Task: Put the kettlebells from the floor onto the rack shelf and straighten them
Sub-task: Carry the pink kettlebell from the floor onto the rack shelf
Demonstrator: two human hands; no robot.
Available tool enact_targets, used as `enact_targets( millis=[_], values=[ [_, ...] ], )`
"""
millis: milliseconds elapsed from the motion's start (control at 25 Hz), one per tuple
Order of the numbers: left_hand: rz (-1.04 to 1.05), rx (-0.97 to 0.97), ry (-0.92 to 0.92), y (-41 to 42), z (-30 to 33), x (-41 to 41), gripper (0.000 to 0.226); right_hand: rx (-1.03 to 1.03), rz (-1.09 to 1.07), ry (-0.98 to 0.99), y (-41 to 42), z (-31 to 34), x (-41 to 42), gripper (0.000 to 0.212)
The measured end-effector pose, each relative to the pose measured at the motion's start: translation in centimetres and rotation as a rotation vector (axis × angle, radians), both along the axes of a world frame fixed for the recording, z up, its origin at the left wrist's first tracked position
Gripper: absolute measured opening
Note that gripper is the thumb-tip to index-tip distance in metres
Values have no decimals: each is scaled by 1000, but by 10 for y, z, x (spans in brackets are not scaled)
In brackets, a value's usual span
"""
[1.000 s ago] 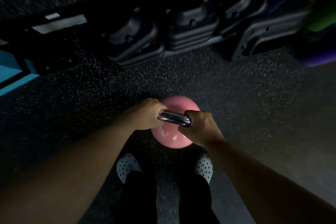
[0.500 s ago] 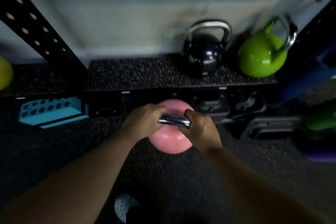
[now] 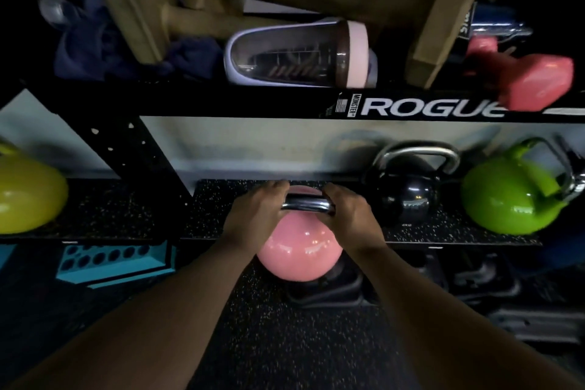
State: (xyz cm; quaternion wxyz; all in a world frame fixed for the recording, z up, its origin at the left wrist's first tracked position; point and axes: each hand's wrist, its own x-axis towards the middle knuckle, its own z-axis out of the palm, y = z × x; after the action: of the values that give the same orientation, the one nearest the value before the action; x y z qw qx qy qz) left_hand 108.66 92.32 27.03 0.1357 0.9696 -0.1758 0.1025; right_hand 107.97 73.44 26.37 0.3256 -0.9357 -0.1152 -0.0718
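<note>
I hold a pink kettlebell (image 3: 299,247) by its chrome handle, in the air in front of the lower rack shelf (image 3: 221,209). My left hand (image 3: 256,215) grips the handle's left end and my right hand (image 3: 348,214) its right end. The ball hangs across the shelf's front edge, its bottom below shelf level. On the shelf to the right stand a black kettlebell (image 3: 406,196) and a green kettlebell (image 3: 512,196), the green one's handle tilted right. A yellow-green kettlebell (image 3: 25,199) sits on the shelf section at the far left.
A black perforated upright (image 3: 139,149) splits the shelf left of my hands. The upper shelf holds a shaker bottle (image 3: 297,54), wooden blocks (image 3: 142,16) and a pink dumbbell (image 3: 535,82). Under the shelf are a teal block (image 3: 117,260) and black weight plates (image 3: 332,288) on the speckled floor.
Both hands have lifted the pink kettlebell from the floor up to the lower shelf's front edge. My view has risen from the floor to the rack.
</note>
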Motion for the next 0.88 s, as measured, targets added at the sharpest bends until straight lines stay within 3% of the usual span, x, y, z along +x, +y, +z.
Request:
enact_targets(
  millis=[400, 640, 880],
  values=[
    [188, 43, 26, 11, -23, 83, 20, -29, 7, -25, 29, -17, 91, 14],
    [208, 20, 43, 6, -30, 108, 35, -19, -121, -1, 42, -32, 118, 15],
    [254, -29, -19, 5, -45, 107, 43, -63, 2, -11, 30, -42, 129, 12]
  ],
)
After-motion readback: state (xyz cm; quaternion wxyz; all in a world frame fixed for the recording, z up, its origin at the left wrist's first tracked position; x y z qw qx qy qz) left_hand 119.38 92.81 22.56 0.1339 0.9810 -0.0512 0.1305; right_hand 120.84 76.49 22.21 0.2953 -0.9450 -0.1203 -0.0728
